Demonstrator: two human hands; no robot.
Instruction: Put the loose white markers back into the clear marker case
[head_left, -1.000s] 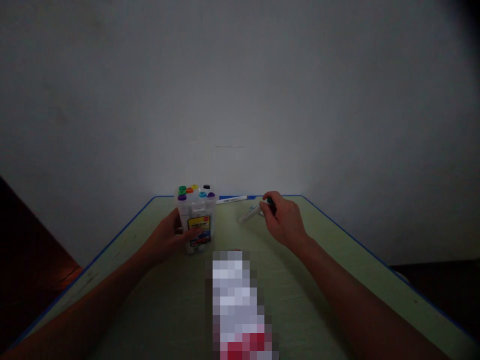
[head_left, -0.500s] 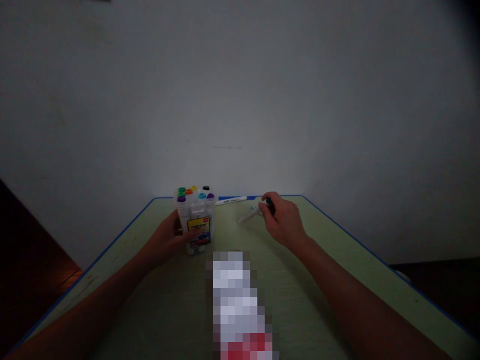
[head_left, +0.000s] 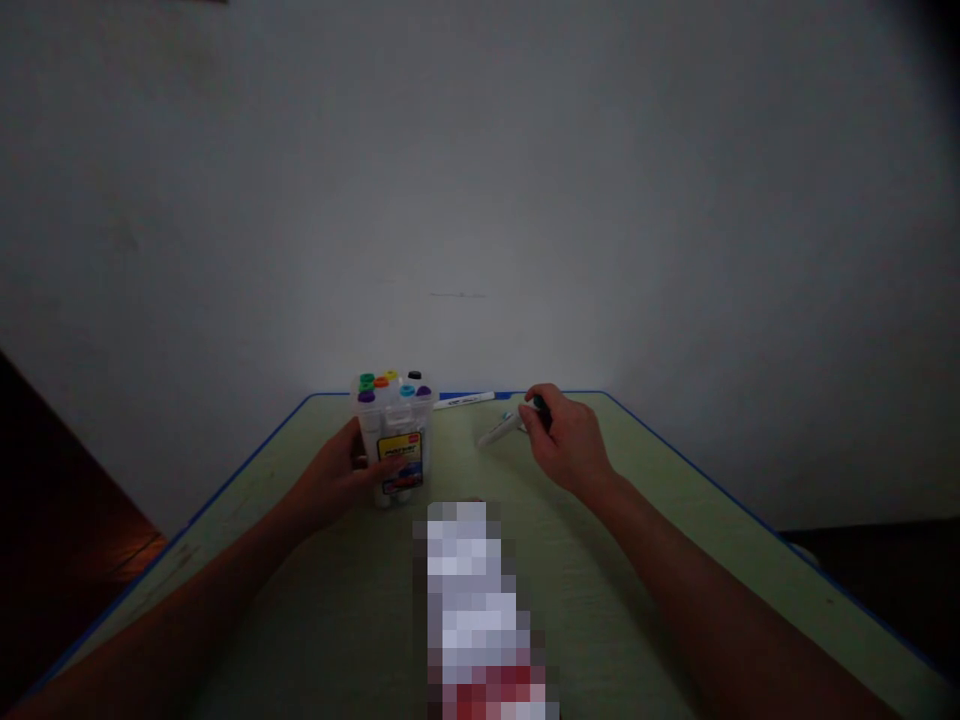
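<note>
My left hand (head_left: 347, 468) is wrapped round a clear plastic box (head_left: 395, 425) of markers, its thumb across the yellow and blue label. Several white markers stand in the box, with green, orange, yellow, purple, light blue and black ends showing at the top. To the right, my right hand (head_left: 568, 438) pinches a white marker (head_left: 498, 430) with a dark green end near the thumb. Its other end slants down to the left, close to the tabletop. Another white marker (head_left: 466, 401) lies by the table's far edge, partly behind the box.
The pale green table (head_left: 457, 470) has a blue rim and stands against a grey wall (head_left: 480, 200). A pixelated white and red shape (head_left: 472, 600) covers the near middle. Beyond the table's left side is a dark reddish area (head_left: 67, 540).
The box in my left hand sits very slightly further right in view. My right hand and its marker have hardly moved.
</note>
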